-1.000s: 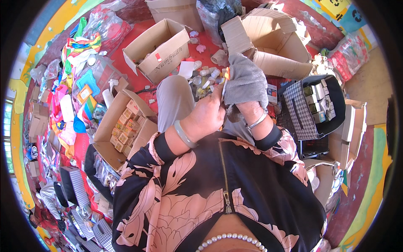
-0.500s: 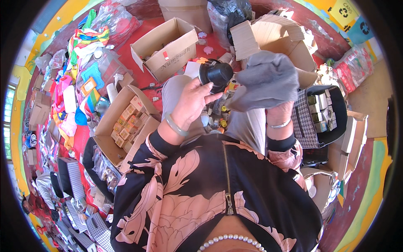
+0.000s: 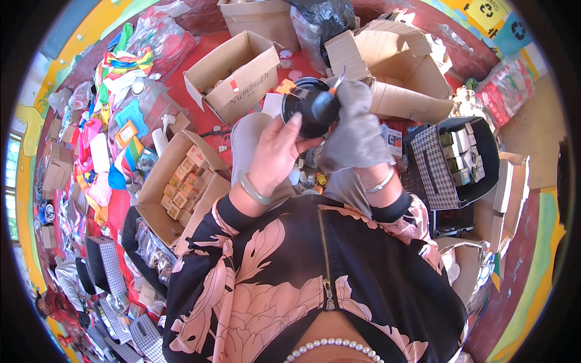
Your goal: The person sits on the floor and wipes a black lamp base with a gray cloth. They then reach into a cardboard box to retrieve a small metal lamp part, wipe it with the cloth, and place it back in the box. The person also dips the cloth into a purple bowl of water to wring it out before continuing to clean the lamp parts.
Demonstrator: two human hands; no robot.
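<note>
1. Head view, risk: black round object [image 3: 307, 112], between my hands, could slip, I judge — a hard push from the blurred grey cloth [image 3: 354, 130] would do it.
2. Head view, pose: left hand [image 3: 273, 148] angled inward, grip holding the object's near side; right hand [image 3: 367, 172] mostly cloth-covered — grip hidden, cannot tell.

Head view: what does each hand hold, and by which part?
The left hand holds a round black object by its lower-left side. Grey cloth covers most of the right hand; its grip cannot be told.
</note>
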